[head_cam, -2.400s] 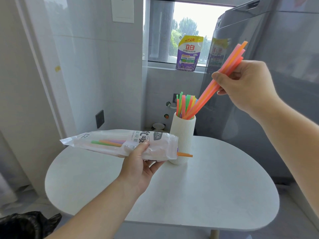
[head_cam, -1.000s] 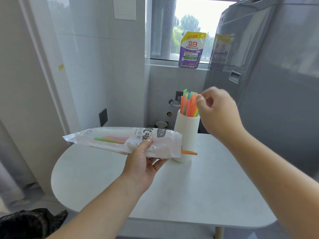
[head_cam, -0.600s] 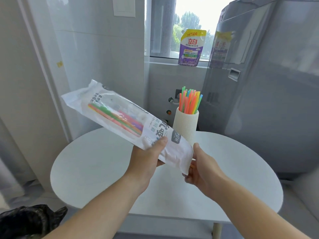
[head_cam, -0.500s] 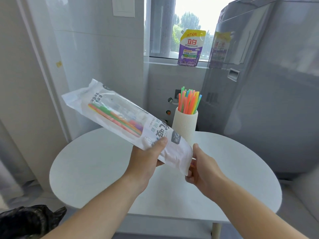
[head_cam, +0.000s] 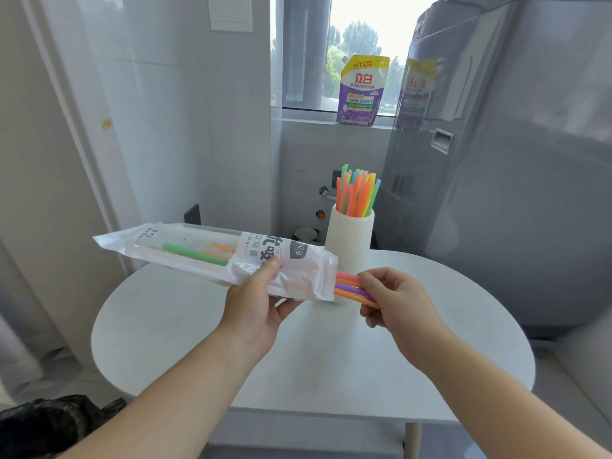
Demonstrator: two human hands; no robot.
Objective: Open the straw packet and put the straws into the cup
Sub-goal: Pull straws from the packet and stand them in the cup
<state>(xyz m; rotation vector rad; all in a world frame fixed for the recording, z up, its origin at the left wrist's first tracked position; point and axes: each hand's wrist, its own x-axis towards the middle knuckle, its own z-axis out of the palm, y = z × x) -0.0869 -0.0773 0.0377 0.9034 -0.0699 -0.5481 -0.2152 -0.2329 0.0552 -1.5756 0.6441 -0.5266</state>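
left hand (head_cam: 255, 303) holding straw packet (head_cam: 215, 256), right hand (head_cam: 397, 299) pinching straws (head_cam: 347, 286)

**Materials and surface finish**

I see a straw packet (head_cam: 215, 256) of thin, crinkled, glossy plastic film. The straws (head_cam: 351, 286) look like smooth plastic. The cup (head_cam: 349, 246) is matt white and finely ribbed. The table (head_cam: 185, 326) top is smooth and matt.

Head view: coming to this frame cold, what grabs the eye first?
The bright neon straws fanned upright in the white ribbed cup at the table's far side stand out most. In front, the left hand holds the straw packet level while the right hand pinches pink, purple and orange straw ends poking from its open end.
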